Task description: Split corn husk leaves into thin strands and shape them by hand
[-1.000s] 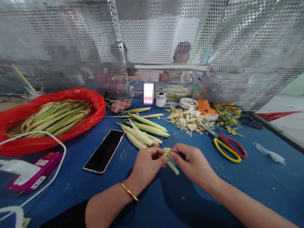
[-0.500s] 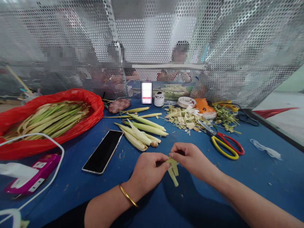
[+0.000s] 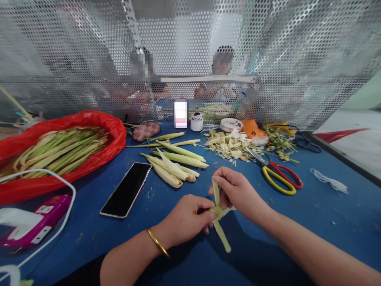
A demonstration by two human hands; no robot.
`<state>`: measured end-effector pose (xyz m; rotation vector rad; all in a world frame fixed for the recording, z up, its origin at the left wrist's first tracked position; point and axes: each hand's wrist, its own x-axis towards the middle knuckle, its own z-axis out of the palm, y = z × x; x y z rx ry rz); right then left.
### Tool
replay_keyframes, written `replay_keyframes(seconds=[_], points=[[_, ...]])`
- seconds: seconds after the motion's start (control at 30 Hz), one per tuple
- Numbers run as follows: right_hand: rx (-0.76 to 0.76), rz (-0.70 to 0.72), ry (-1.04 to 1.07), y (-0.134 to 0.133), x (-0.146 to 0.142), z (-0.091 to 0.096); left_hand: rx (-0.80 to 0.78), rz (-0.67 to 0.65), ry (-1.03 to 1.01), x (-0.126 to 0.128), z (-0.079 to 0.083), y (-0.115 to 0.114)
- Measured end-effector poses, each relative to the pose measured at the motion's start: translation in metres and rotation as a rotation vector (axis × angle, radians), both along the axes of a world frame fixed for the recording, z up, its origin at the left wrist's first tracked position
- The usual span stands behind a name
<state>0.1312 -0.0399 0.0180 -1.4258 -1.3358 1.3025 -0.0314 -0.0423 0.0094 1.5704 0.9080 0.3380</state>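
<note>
My left hand (image 3: 190,216) pinches the leaf strip (image 3: 222,236) at its fold, and my right hand (image 3: 238,190) grips its upright end, over the bench (image 3: 297,226) near the front edge. Scissors (image 3: 281,178) lie beyond to the right.

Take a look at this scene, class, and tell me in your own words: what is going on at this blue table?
A person works a pale green leaf strip with both bare hands above the blue table. The left hand pinches it where pieces cross; the right hand holds its upper end. Pale stalks, a phone and scissors lie beyond the hands; a red bag of green stalks sits at the left.
</note>
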Motion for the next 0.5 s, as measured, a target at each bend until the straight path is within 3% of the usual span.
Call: replay_keyframes(seconds=[0.1, 0.27, 0.5], points=[[-0.065, 0.0, 0.109, -0.0005, -0.0012, 0.0032, -0.031, -0.043, 0.008, -0.0013, 0.0005, 0.0006], [-0.014, -0.034, 0.205, 0.0002, -0.001, 0.0039, -0.11, -0.023, -0.068, -0.0027, 0.0021, 0.0031], [0.083, 0.007, 0.24, -0.0013, -0.0018, -0.0011, -0.297, 0.113, -0.172, -0.0005, -0.004, 0.002]])
